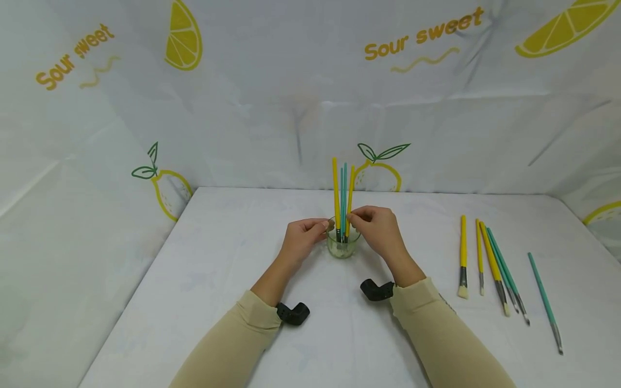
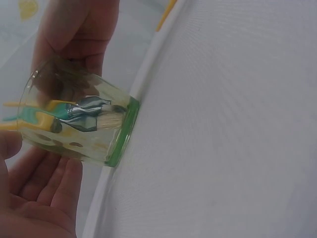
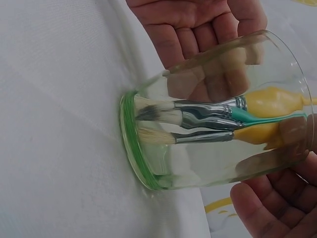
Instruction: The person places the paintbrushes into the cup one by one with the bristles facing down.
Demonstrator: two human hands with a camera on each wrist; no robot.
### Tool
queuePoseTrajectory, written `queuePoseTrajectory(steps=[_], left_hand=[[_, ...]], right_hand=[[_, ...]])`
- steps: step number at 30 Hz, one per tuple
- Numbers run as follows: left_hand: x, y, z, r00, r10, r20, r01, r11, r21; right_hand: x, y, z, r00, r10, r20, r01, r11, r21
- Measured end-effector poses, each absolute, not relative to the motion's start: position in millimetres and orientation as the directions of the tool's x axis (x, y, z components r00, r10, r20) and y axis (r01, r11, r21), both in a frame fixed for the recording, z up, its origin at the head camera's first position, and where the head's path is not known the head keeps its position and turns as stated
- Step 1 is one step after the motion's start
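A clear greenish glass [image 1: 342, 249] stands on the white table, holding two yellow and two teal paintbrushes, bristles down and handles up. At its left rim my left hand [image 1: 302, 237] holds the glass between thumb and fingers, as the left wrist view shows beside the glass [image 2: 74, 144]. From the right, my right hand [image 1: 380, 229] reaches over the rim and pinches a yellow paintbrush [image 1: 351, 188]. Next to it lean the teal paintbrushes [image 1: 344, 188] and another yellow paintbrush [image 1: 336, 188]. Bristles and metal ferrules [image 3: 208, 119] show through the glass near its bottom.
On the table's right side lie a wide yellow paintbrush [image 1: 463, 250], a thin yellow one [image 1: 480, 253], another yellow one [image 1: 492, 261] beside teal paintbrushes [image 1: 504, 269], and a separate teal paintbrush [image 1: 543, 296]. Behind the table hangs a lemon-printed cloth [image 1: 271, 134].
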State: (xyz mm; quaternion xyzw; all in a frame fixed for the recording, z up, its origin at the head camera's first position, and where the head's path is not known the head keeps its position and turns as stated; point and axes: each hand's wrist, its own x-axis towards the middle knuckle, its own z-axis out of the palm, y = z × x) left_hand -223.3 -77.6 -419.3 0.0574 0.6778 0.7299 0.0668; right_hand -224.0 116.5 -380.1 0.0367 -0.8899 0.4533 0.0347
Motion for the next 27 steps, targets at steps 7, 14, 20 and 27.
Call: queuePoseTrajectory(steps=[7, 14, 20, 27], left_hand=[[-225.1, -78.6, -421.7, -0.987, 0.158, 0.004, -0.008, -0.071, 0.997], [-225.0, -76.4, -422.5, -0.982, 0.186, 0.022, 0.013, -0.048, 0.999], [-225.5, -76.4, -422.8, -0.985, 0.17, 0.016, 0.009, -0.041, 0.999], [-227.0, -77.9, -423.6, -0.986, 0.164, 0.008, 0.001, -0.042, 0.999]], right_hand=[[-224.2, 116.6, -377.1, -0.994, -0.043, 0.095, -0.102, 0.595, -0.797], [-220.4, 136.4, -371.4, -0.997, -0.014, 0.079, -0.071, 0.617, -0.784], [-208.4, 185.3, -353.4, -0.99, 0.051, 0.13, -0.054, 0.723, -0.689], [-196.9, 257.7, -341.3, -0.997, 0.079, 0.02, 0.055, 0.833, -0.551]])
